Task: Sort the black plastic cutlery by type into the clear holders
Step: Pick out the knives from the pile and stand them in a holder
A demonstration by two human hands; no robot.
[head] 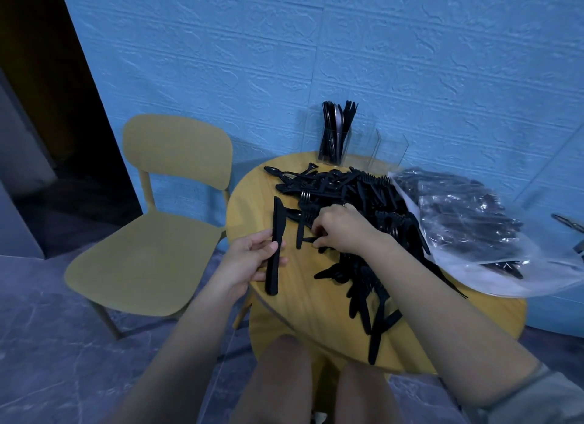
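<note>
A big heap of black plastic cutlery (354,199) covers the round yellow table (252,196). My left hand (249,259) grips a small stack of black knives (275,243), blades pointing away from me. My right hand (341,230) reaches into the heap and pinches a black piece (308,239) at its near edge. Against the blue wall stand clear holders: the left one (335,145) holds several black pieces, and the one to its right (390,153) looks empty.
A clear plastic bag (474,230) with more black cutlery lies on the table's right side. A yellow chair (151,234) stands left of the table. My knees (284,376) sit under the near table edge. More cutlery (369,297) trails toward me.
</note>
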